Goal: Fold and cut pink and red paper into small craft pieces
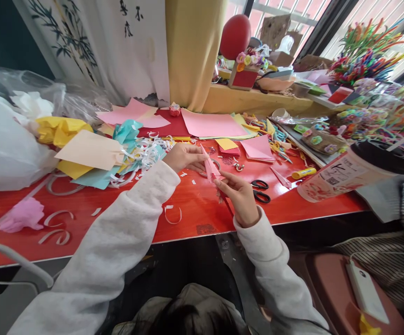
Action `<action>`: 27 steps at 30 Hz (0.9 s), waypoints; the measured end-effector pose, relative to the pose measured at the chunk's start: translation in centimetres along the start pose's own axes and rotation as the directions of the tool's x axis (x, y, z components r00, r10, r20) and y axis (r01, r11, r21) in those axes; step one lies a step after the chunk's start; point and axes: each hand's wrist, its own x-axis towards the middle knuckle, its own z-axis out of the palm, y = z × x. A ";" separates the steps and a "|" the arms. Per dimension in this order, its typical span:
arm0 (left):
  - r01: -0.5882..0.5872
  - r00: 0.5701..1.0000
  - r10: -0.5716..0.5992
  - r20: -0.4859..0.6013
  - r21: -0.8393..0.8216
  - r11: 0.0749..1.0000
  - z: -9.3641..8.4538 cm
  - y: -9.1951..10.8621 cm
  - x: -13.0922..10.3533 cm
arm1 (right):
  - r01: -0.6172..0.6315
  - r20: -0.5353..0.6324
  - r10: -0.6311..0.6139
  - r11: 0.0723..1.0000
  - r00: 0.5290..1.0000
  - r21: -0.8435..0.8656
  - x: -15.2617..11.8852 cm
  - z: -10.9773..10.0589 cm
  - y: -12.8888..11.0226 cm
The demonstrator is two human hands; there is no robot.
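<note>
Head view: thick, fleecy pale sleeves (125, 232) lead up to two bare hands over a glossy red table (195, 223). Between them, raised above the table, is a folded pink paper (209, 168), slim and crisp-edged, tapering to a point. Its long axis runs away from the body, the tip leaning slightly left and the wider end towards the right fingers. Neither hand is nearer, since both touch it: the left hand (188, 157) pinches its left side, fingertips closed on the paper, while the right hand (238, 195) grips the wider end between thumb and fingers. How the lower right fingers sit underneath is hidden.

Just beyond the right hand lie scissors (258, 191) with smooth black loops, and farther right a stubby yellow glue stick (304, 173) near a tilted-looking paper cup (341, 174). Past the hands are a stack of flat pink squares (257, 148) and, leftward, a springy tangle of white shreds (149, 151). Behind, a large smooth pink sheet (214, 123) lies before a softly pleated yellow curtain (191, 56).
</note>
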 end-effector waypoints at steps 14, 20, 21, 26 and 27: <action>0.003 1.000 -0.003 0.005 -0.014 1.000 0.1 -0.1 -0.1 | 0.001 -0.036 -0.003 0.999 0.999 -0.038 -0.2 0.3 -0.1; -0.002 1.000 0.002 0.000 -0.017 1.000 0.1 -0.2 0.0 | -0.008 -0.040 0.006 0.999 0.999 -0.048 -0.2 0.3 0.0; -0.004 1.000 0.004 0.000 -0.019 1.000 0.0 -0.2 0.0 | -0.010 -0.039 0.008 0.999 0.999 -0.051 -0.2 0.3 -0.1; -0.009 1.000 0.008 -0.006 -0.036 0.999 -0.1 -0.5 0.1 | -0.034 -0.040 0.032 0.998 0.999 -0.048 -0.2 0.5 -0.4; -0.007 1.000 0.006 -0.010 -0.040 0.999 -0.1 -0.5 0.1 | -0.038 -0.038 0.036 0.998 0.999 -0.050 -0.2 0.5 -0.4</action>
